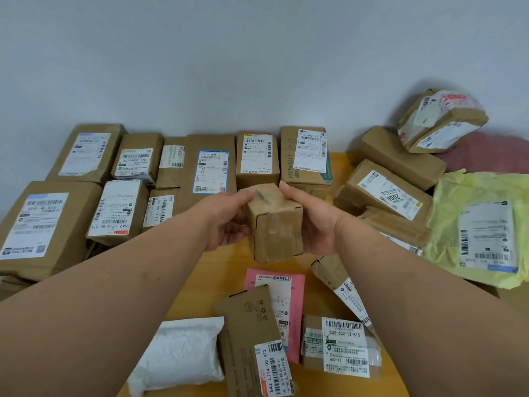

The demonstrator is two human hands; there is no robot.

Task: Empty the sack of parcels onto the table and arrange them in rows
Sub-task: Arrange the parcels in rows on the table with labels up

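Note:
A small taped brown cardboard box (274,222) is held in the air above the middle of the yellow wooden table (223,262). My left hand (226,219) grips its left side and my right hand (312,222) grips its right side. Behind it, several labelled brown parcels stand in two rows along the wall, among them a blue-labelled box (210,164) and a HYNAUT box (306,156). No sack is in view.
Loose parcels lie near me: a white padded bag (183,351), a pink mailer (292,293), a flat brown envelope (252,328), a labelled small box (340,345). At the right sits an untidy pile with a yellow bag (481,224) and brown boxes (386,193).

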